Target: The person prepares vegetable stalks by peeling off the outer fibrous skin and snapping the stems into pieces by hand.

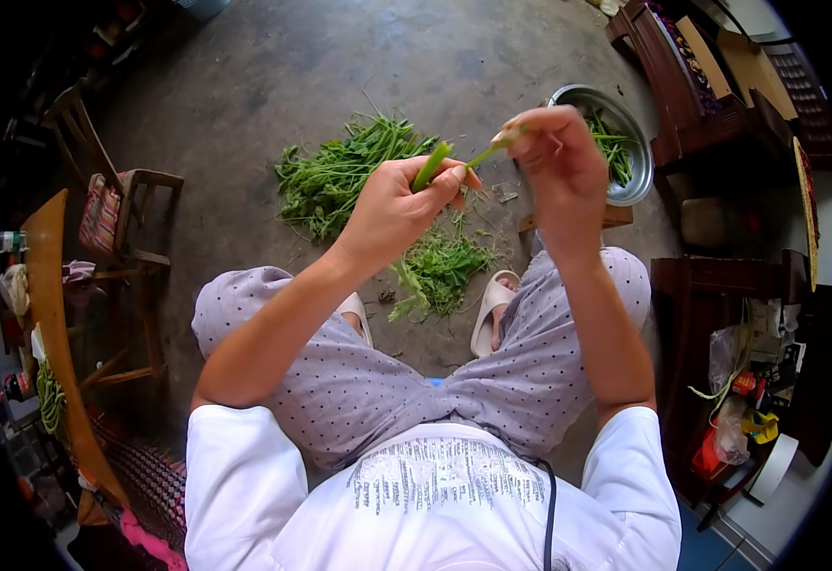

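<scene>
My left hand (387, 207) is closed around a thick green stem (432, 166), whose cut-looking end sticks up between thumb and fingers. A thinner green strand (485, 154) stretches from the left fingertips toward my right hand (565, 167). The right fingers pinch its far end, slightly blurred. Beyond my left hand, a large heap of leafy green stems (345, 176) lies on the floor. Closer to my feet is a smaller pile of leaves and thin tendrils (443, 269). Right of my right hand, a metal basin (641, 176) holds green stem pieces (609, 150).
The basin rests on a low wooden stool (616, 217). A wooden chair (130, 205) stands at the left, near a wooden tabletop edge (47, 285). Dark wooden furniture (711, 276) with bags and small items lines the right. My knees and sandals flank the smaller pile.
</scene>
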The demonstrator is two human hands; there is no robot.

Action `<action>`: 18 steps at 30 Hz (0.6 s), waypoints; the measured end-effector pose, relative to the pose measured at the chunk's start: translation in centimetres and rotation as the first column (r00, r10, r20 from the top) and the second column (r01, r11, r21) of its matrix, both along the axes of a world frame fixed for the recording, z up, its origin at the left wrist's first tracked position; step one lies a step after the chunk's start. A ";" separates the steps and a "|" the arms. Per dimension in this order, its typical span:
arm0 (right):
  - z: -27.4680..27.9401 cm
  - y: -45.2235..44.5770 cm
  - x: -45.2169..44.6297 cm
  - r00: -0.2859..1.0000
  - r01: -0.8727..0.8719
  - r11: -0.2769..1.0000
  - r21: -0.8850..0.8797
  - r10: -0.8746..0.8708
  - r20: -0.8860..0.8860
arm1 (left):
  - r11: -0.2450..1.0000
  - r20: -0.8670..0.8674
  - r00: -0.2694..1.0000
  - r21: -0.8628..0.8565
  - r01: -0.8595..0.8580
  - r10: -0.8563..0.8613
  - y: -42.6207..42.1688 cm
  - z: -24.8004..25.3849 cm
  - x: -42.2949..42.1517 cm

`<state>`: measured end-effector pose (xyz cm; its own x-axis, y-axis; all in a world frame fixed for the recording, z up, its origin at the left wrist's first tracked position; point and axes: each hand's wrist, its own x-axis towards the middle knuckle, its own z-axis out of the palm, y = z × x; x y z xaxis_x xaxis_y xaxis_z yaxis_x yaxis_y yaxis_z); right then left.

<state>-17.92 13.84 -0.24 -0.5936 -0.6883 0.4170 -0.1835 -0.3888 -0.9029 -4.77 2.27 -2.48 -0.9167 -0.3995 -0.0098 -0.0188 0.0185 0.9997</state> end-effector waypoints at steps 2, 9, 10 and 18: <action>0.4 -0.1 1.0 0.898 0.082 0.996 -0.044 -0.093 -0.430 | 0.995 0.028 0.999 0.082 -0.049 0.046 -0.1 0.5 0.2; 2.5 1.8 -0.9 0.904 0.180 0.943 -0.278 -0.270 -0.332 | 0.929 0.230 0.973 0.360 -0.084 -0.001 -1.2 -0.3 -0.1; 2.6 2.7 -2.3 0.889 0.265 0.923 -0.281 -0.346 -0.300 | 0.956 0.194 0.981 0.280 -0.083 0.029 -0.6 0.2 -0.2; 1.2 5.5 -9.3 0.531 0.725 0.663 0.189 -0.362 -0.766 | 0.925 0.106 0.994 0.380 -0.011 -0.032 -2.0 1.0 0.3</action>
